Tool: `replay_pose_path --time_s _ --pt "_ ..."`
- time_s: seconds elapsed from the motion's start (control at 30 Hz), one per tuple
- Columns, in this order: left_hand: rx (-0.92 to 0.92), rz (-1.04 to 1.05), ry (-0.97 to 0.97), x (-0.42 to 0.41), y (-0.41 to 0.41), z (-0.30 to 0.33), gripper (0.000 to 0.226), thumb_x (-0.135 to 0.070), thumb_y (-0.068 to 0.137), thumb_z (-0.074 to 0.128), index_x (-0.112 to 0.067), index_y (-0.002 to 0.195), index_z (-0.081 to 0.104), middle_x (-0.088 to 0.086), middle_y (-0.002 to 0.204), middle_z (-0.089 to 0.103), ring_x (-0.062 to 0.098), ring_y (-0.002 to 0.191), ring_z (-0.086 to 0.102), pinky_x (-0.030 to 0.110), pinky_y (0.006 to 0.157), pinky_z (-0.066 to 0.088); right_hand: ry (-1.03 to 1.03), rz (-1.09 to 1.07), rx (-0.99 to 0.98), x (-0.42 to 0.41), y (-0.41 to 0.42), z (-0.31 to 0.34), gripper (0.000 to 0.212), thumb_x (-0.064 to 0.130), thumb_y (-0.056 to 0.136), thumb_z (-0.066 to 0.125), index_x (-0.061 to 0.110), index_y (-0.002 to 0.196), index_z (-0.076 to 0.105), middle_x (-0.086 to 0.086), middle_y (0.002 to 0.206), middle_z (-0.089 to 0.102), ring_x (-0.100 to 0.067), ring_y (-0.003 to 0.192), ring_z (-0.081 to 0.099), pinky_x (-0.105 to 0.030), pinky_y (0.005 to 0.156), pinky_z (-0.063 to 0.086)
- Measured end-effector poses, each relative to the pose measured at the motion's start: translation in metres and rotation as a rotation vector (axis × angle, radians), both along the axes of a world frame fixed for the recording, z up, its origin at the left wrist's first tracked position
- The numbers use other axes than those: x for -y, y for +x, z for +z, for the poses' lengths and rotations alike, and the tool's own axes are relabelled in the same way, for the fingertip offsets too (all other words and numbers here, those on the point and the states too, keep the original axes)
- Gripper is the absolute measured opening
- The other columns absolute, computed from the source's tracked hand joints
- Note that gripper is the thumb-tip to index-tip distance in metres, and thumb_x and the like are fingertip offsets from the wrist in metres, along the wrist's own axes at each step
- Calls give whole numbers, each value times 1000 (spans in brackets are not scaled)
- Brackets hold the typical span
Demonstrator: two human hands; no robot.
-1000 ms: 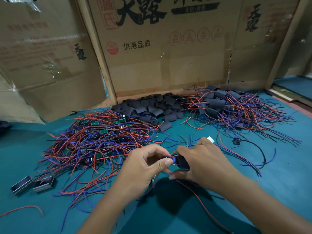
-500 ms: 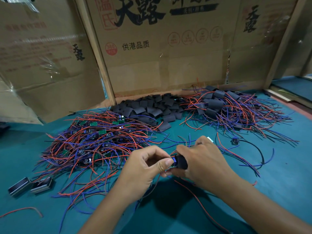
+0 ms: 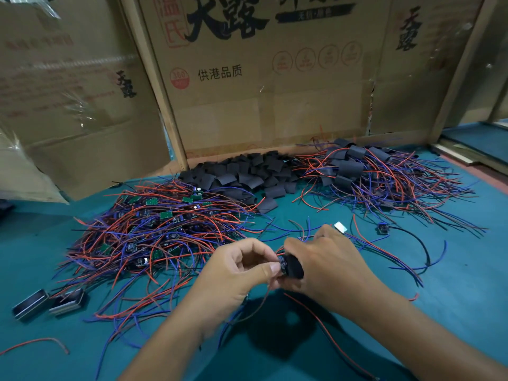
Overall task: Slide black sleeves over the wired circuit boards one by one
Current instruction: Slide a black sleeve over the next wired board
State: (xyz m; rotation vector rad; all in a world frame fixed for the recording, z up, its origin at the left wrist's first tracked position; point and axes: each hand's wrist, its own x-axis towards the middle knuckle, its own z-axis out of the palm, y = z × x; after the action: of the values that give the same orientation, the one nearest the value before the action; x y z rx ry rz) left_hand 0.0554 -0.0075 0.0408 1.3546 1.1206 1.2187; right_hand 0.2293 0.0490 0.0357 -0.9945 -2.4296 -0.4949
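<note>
Centrally, right hand (image 3: 327,259) grips black sleeve (image 3: 294,267); left hand (image 3: 236,273) pinches circuit board (image 3: 281,266) at sleeve mouth; loose sleeves pile (image 3: 247,174) behind, near cardboard.

We count two hands, left hand (image 3: 233,273) and right hand (image 3: 327,265), one black sleeve (image 3: 294,268) between them. Two metal cases (image 3: 49,301) far left of the hands. Three heaps beyond the hands: bare wired boards (image 3: 154,232), loose sleeves (image 3: 247,174), sleeved boards (image 3: 371,177); pieces too many to count.
</note>
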Motion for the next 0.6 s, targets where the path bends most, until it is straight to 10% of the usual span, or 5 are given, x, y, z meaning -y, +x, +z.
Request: replay_pose_path --time_s 0.43,0.6 --pt "-35 62 -100 -3 2 -9 20 8 78 72 -7 76 59 6 66 57 17 57 52 24 55 48 -284 75 90 7 -5 -7 53 77 84 37 27 97 43 -2 90 67 -33 84 63 -36 58 24" --pt "-417 261 141 -8 -11 -8 20 -7 85 71 -19 76 58 -8 63 59 7 56 49 22 57 40 -367 -24 136 -1 1 2 35 59 97 29 25 98 40 -5 95 66 -35 91 61 -37 61 26"
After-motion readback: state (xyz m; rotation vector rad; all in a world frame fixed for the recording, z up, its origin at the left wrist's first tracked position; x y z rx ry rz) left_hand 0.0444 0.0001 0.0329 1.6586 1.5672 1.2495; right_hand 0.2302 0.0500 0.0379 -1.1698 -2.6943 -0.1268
